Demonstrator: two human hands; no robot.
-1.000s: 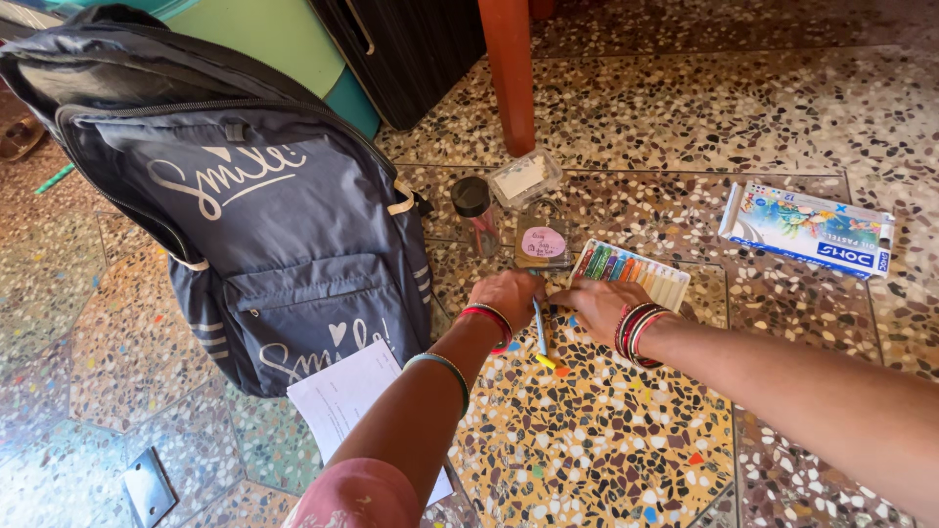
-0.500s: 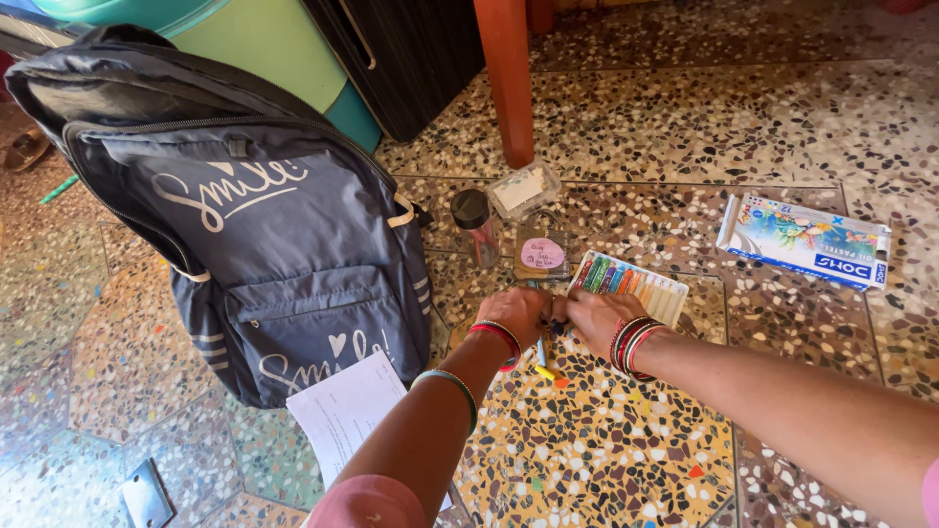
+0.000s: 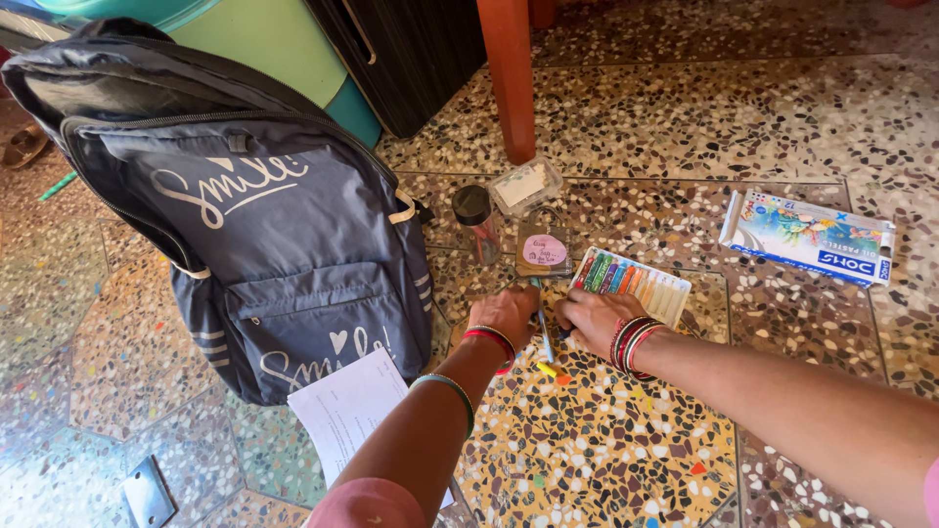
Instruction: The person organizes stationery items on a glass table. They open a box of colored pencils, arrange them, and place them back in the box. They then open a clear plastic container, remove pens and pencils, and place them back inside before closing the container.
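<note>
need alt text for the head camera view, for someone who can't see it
Two bare hands, left hand and right hand, meet over a blue pen on a speckled terrazzo floor, beside an open tray of oil pastels. A grey backpack stands to the left, with a sheet of paper in front of it.

Grey backpack (image 3: 264, 244) upright on terrazzo floor (image 3: 763, 117), white paper (image 3: 347, 406) at its foot, red post (image 3: 511, 78) behind

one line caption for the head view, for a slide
Both hands, left hand and right hand, meet over a pen beside a backpack.
</note>
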